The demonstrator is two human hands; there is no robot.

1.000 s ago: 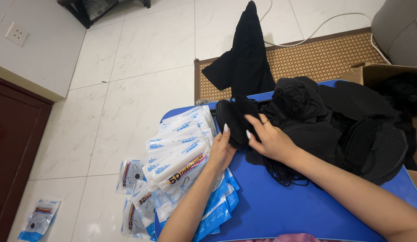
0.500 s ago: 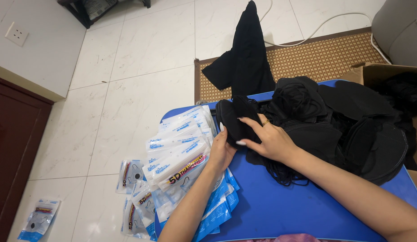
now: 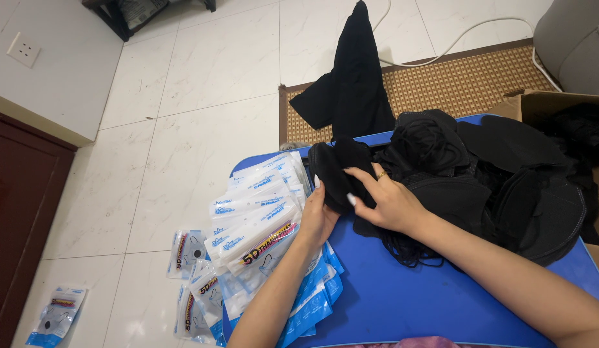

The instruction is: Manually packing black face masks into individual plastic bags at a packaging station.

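Barely shifted since before: right hand (image 3: 391,205) still pinching a black mask (image 3: 335,173) at the blue table's (image 3: 402,303) far-left edge, left hand (image 3: 317,218) flat against the packet fan (image 3: 261,222) beside it; mask looks light, soft, floppy—best gripped at its folded edge.

Bright, even daylight fills the room, seemingly from around twelve o'clock. The glossy white tiled floor (image 3: 183,122) shows soft sheen, no harsh glare. Shadows are faint and short. The heap of black fabric masks (image 3: 480,174) loses detail in its darkness. Focus is sharp throughout; lines bow slightly toward the edges.
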